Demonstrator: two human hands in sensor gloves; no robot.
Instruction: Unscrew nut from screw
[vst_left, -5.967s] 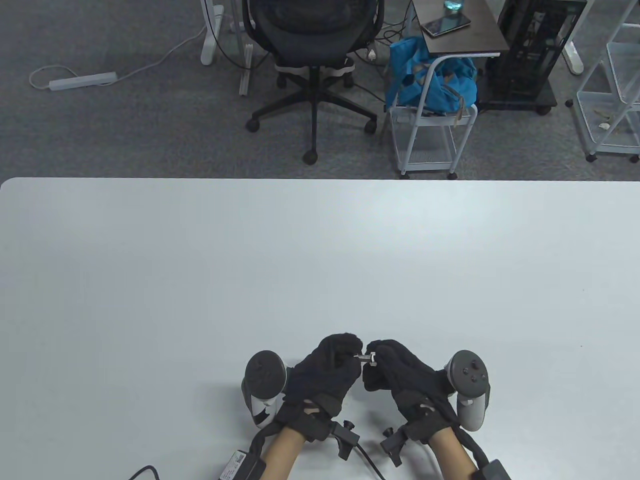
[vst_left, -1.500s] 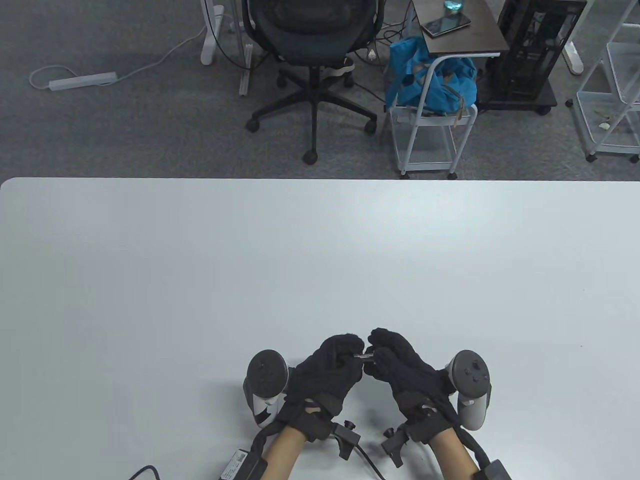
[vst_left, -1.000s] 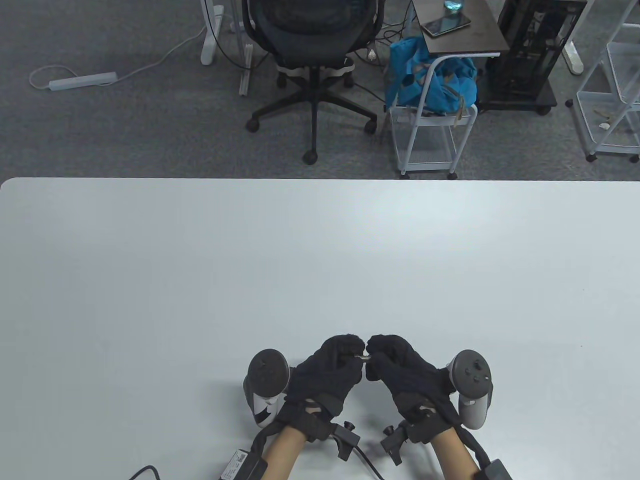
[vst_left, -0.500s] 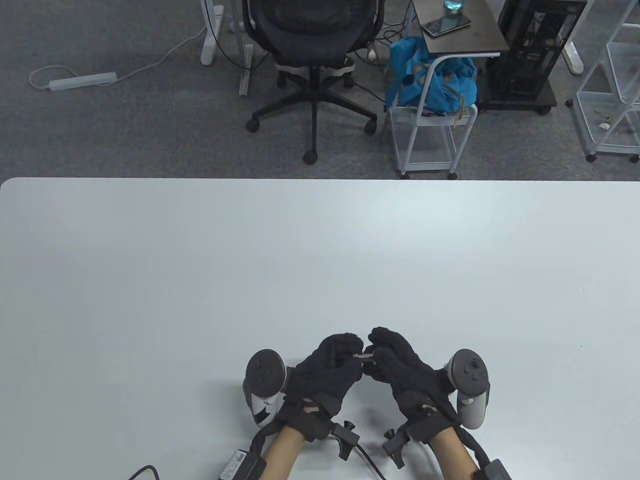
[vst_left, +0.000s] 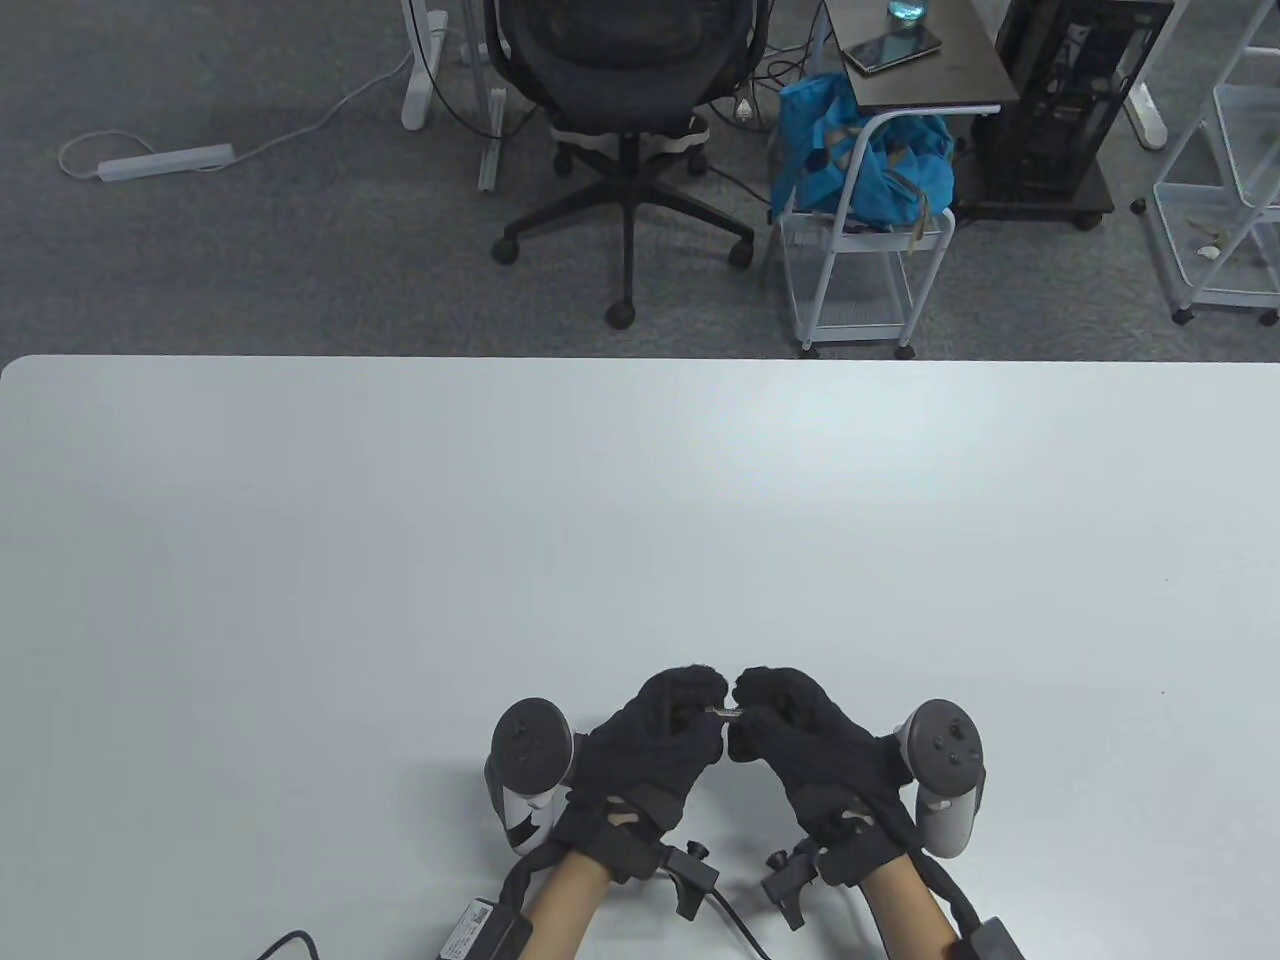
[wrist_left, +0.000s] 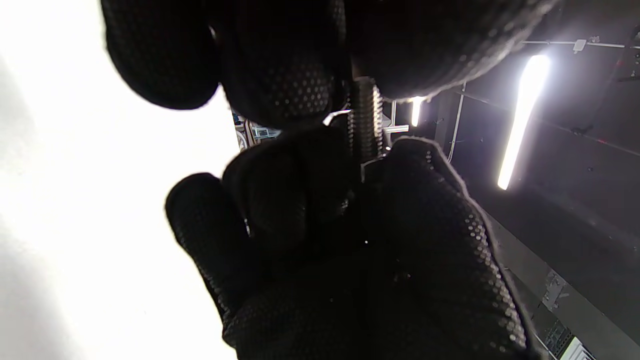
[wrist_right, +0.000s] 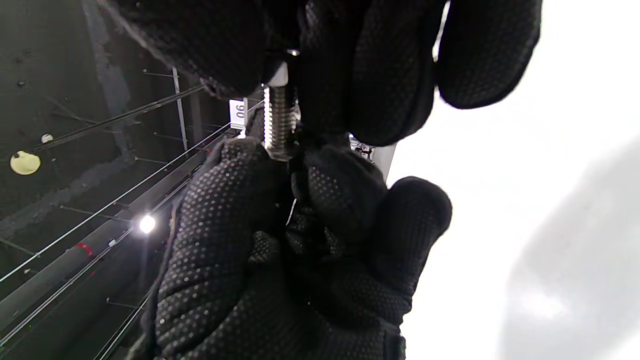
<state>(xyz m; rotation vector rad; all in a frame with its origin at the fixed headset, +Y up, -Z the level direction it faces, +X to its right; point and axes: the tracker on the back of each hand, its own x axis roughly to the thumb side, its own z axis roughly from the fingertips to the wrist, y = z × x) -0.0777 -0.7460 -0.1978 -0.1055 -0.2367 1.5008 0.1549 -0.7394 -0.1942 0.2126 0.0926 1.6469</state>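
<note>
A small metal screw (vst_left: 722, 712) is held in the air between my two gloved hands, just above the white table (vst_left: 640, 520) near its front edge. My left hand (vst_left: 693, 714) grips one end of the screw. My right hand (vst_left: 752, 712) pinches the nut on the other end. In the left wrist view the threaded shaft (wrist_left: 366, 125) runs from my left fingertips (wrist_left: 285, 65) down into the right hand's fingers (wrist_left: 425, 200). In the right wrist view the shaft (wrist_right: 276, 125) shows below the pale nut (wrist_right: 278, 76), which is mostly hidden by my right fingertips (wrist_right: 370, 75).
Trackers sit on the backs of both hands (vst_left: 530, 760) (vst_left: 942, 770). Cables and a small pack (vst_left: 480, 925) lie at the table's front edge. An office chair (vst_left: 625, 130) and a white cart (vst_left: 860, 270) stand on the floor beyond the far edge.
My right hand's raised finger has come back down and the hand has rolled around the nut end. The left hand and the screw stay in place.
</note>
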